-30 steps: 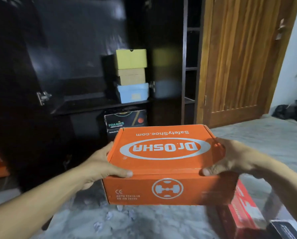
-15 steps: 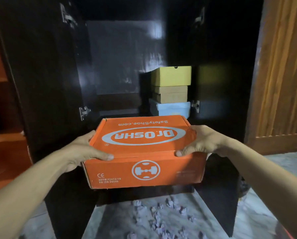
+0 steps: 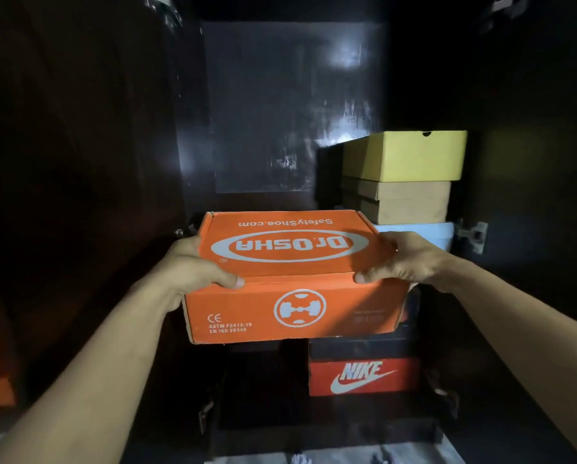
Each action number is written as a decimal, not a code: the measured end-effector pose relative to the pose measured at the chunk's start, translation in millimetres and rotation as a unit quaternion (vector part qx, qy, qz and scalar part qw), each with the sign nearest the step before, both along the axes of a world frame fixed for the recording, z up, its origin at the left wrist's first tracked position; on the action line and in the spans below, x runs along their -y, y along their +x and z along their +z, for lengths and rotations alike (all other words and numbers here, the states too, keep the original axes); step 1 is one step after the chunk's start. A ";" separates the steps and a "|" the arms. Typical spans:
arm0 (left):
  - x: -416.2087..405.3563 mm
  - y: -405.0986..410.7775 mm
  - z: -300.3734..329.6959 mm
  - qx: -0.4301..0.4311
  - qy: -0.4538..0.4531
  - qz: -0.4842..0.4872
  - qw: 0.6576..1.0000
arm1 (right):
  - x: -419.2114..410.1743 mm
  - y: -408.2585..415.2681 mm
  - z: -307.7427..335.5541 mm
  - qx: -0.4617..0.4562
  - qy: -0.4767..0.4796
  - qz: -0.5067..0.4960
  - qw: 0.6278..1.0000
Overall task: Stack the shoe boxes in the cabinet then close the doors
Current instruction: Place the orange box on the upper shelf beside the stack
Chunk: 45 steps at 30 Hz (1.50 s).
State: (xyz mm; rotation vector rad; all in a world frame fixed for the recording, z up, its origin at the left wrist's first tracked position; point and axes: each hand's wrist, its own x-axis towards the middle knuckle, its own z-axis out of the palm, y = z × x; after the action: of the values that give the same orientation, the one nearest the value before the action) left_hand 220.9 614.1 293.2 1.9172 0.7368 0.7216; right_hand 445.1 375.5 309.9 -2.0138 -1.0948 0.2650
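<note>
Both hands (image 3: 193, 272) (image 3: 404, 262) clamp the orange box (image 3: 290, 279) by its short ends (long side across), bare shelf (image 3: 263, 202) straight ahead, left of the stack (image 3: 404, 179).

Home storage, dark wooden cabinet (image 3: 79, 162), stacked shoe boxes (image 3: 404, 182) inside

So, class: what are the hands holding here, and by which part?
Both hold the orange shoe box: left hand on its left side, right hand on its right side, thumbs on the lid's front edge.

Both hands gripping orange shoe box (image 3: 290, 279), dark cabinet (image 3: 290, 105), stacked boxes (image 3: 404, 177)
</note>
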 end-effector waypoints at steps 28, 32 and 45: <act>-119.4 131.4 -25.2 -0.166 0.354 0.095 0.915 | -166.9 83.5 -25.3 0.352 -0.068 -0.171 0.918; -106.9 130.0 -19.0 -0.296 0.405 0.105 0.859 | -153.7 76.5 -24.3 0.273 -0.132 -0.139 0.943; 54.8 151.1 -19.2 -0.175 0.424 -0.156 0.875 | 8.6 40.3 -21.9 0.192 -0.087 -0.168 0.963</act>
State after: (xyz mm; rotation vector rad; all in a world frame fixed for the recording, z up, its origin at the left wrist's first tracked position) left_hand 372.0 559.3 274.1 2.9445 0.2936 0.5272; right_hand 485.4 366.9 288.0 -2.4357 -0.9573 -0.2228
